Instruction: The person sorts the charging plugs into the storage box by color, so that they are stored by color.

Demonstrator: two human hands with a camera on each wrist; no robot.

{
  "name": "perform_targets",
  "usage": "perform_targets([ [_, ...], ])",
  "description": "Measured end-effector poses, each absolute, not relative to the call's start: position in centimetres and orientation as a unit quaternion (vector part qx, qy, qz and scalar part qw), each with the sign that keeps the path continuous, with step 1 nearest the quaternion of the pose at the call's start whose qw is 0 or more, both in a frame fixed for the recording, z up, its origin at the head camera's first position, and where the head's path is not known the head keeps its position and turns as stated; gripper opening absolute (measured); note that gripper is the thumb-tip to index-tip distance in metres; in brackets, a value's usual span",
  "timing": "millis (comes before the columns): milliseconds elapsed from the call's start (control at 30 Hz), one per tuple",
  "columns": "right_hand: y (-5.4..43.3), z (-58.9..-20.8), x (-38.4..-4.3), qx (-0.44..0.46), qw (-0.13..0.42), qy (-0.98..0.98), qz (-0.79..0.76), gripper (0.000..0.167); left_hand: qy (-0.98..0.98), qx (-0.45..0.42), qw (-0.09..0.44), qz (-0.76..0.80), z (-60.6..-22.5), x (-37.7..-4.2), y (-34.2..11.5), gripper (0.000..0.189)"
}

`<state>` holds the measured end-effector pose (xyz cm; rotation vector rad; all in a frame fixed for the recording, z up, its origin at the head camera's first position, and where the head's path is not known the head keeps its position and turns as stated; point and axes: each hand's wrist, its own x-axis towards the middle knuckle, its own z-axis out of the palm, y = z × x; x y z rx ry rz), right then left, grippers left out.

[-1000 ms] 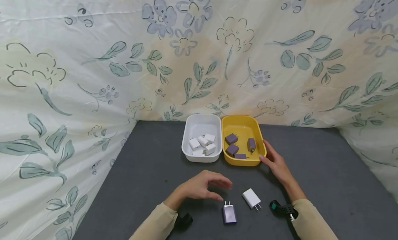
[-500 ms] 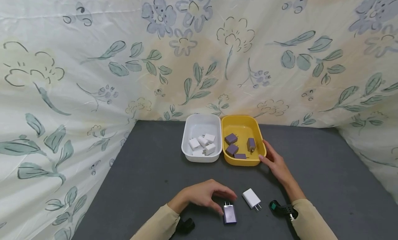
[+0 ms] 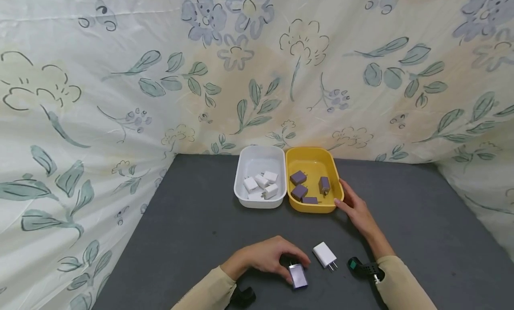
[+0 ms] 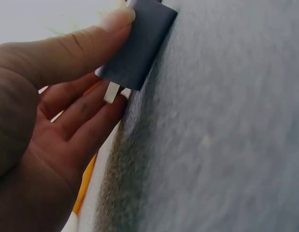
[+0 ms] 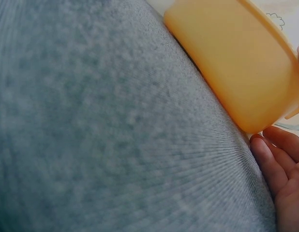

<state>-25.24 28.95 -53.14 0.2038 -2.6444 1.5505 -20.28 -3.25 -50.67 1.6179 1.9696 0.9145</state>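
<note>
My left hand (image 3: pixel 273 258) pinches a purple USB wall charger (image 3: pixel 298 276) low over the dark table, thumb on one face and fingers at the other. In the left wrist view the thumb (image 4: pixel 91 46) lies along the charger (image 4: pixel 140 43), and a metal prong sticks out from its end. A white wall charger (image 3: pixel 325 255) lies just right of it, prongs toward the front right. My right hand (image 3: pixel 357 211) holds the front right corner of a yellow tub (image 3: pixel 311 208), thumb at the rim; in the right wrist view its fingers (image 5: pixel 270 162) are beside the tub's wall.
Several purple chargers (image 3: pixel 299 192) lie in the yellow tub. A white tub (image 3: pixel 261 204) with several white chargers (image 3: pixel 270 191) stands against its left side. A floral cloth (image 3: pixel 257 78) hangs behind the dark table (image 3: pixel 180 238). Black straps (image 3: pixel 363 270) sit on both wrists.
My left hand has moved right and toward the front, closed its fingers on the purple charger and tilted it slightly. The right hand has stayed at the yellow tub.
</note>
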Motion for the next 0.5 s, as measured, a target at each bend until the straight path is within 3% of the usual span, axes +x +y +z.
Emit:
perform_targets([
  [333,28.80,-52.88,-25.08,0.058,0.033,-0.866,0.496,0.070,0.753,0.571,0.105,0.309,-50.81,-19.73,-2.60,0.042],
  [500,28.81,-52.90,-25.16,0.061,0.032,-0.860,0.505,0.070,0.761,0.556,0.079,0.325,-50.99,-19.67,-2.53,0.043],
])
